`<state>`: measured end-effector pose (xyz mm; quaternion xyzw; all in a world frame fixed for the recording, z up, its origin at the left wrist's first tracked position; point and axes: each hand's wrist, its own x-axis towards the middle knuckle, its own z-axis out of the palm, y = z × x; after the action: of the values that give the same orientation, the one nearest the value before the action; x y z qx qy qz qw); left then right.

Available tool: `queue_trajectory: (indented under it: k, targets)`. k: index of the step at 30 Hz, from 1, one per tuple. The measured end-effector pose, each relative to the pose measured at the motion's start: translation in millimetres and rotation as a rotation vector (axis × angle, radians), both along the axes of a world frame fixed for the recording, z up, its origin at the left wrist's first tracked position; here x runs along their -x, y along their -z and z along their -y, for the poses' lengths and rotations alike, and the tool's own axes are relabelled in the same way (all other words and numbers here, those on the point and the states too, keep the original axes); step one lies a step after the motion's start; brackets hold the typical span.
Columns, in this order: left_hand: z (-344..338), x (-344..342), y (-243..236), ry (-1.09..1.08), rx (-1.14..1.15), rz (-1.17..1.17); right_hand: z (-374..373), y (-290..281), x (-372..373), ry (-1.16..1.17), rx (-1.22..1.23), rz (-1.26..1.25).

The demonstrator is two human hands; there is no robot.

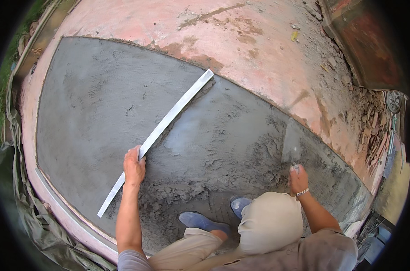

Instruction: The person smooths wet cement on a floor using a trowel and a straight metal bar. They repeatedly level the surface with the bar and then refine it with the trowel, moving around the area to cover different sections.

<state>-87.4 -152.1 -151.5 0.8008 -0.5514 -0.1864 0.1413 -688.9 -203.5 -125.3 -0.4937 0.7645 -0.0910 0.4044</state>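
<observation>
My left hand (pixel 134 168) is closed around a long, pale metal straightedge (pixel 177 109), nearer its lower end. The bar lies slantwise across wet grey mortar (pixel 87 99), and its far end reaches the mortar's upper border. To the right, my right hand (pixel 298 179) grips the handle of a trowel (pixel 291 143). Its grey blade points away from me over the mortar and blends into it, so I cannot tell whether it touches. Smooth mortar spreads left of the bar; rough, lumpy mortar (pixel 187 189) lies around my feet.
My blue shoes (pixel 202 222) stand in the rough part. Pinkish hard ground (pixel 259 49) borders the mortar at the far side. Rubble (pixel 372 126) is heaped at the right, below a rusty metal container (pixel 367 45). A crumpled grey-green sheet (pixel 38 217) runs along the left edge.
</observation>
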Motion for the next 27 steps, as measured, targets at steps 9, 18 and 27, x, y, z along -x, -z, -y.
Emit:
queue_trajectory:
  k: [9,18,27]
  targets:
    - [4,14,1,0.065,-0.025,0.015,-86,2,113,-0.072,-0.089,-0.817]
    - [13,41,-2,0.076,-0.081,-0.071,110,-1,-199,-0.947,0.681,0.197]
    - [19,71,-5,0.161,-0.065,-0.067,118,35,-319,-1.198,0.789,-0.042]
